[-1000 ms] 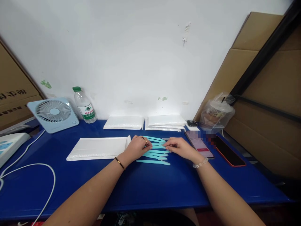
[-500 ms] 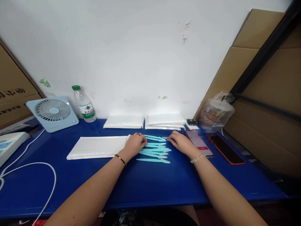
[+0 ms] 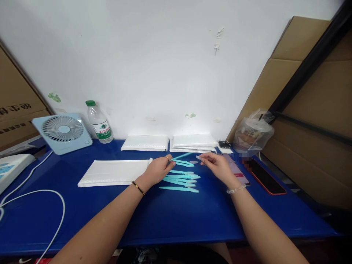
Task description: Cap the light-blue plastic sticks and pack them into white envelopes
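Note:
My left hand (image 3: 158, 170) is closed around the handle end of a teal eyebrow razor (image 3: 183, 156), raised a little off the table and pointing right. My right hand (image 3: 217, 167) pinches a small translucent blade cap (image 3: 198, 157) just beyond the razor's tip, apart from it. Between and below the hands, several more teal eyebrow razors (image 3: 180, 189) lie roughly side by side on the blue table. Another pale cap (image 3: 194, 162) rests near the right fingers. Left of my left hand is a flat white plastic packet (image 3: 112, 171).
Along the wall stand two white packet stacks (image 3: 144, 142) (image 3: 194, 140), a water bottle (image 3: 100, 123) and a blue fan (image 3: 63, 130). To the right lie two phones (image 3: 236, 168) (image 3: 265, 176) and a bagged drink cup (image 3: 253, 130). A white cable (image 3: 62, 200) crosses the left side.
My left hand has lifted one razor off the row. My right hand has risen slightly from the table with the cap between its fingers.

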`<control>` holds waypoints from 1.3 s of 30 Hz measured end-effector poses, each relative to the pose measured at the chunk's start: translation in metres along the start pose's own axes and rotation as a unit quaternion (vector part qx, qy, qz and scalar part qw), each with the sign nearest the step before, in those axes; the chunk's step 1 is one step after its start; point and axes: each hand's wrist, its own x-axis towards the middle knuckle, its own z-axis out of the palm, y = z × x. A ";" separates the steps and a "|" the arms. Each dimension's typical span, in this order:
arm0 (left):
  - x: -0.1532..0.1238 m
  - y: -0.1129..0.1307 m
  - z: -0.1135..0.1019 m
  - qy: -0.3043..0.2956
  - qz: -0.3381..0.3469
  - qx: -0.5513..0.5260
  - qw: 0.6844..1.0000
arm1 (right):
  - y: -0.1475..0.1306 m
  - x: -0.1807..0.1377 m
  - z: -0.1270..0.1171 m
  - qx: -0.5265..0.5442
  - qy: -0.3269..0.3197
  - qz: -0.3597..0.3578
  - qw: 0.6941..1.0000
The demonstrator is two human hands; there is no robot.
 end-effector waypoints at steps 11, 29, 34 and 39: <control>0.002 -0.003 0.002 0.065 0.035 0.041 0.996 | -0.013 -0.002 0.002 0.097 0.009 0.026 0.995; 0.003 -0.003 0.006 0.075 0.049 0.053 0.995 | -0.019 -0.002 0.017 0.175 -0.039 0.059 0.982; 0.002 0.001 0.013 0.022 0.048 0.057 0.997 | -0.021 -0.004 0.019 0.152 -0.131 0.052 0.978; 0.001 -0.004 0.020 -0.010 0.047 0.068 0.997 | 0.004 0.002 -0.002 -0.082 -0.026 0.018 0.996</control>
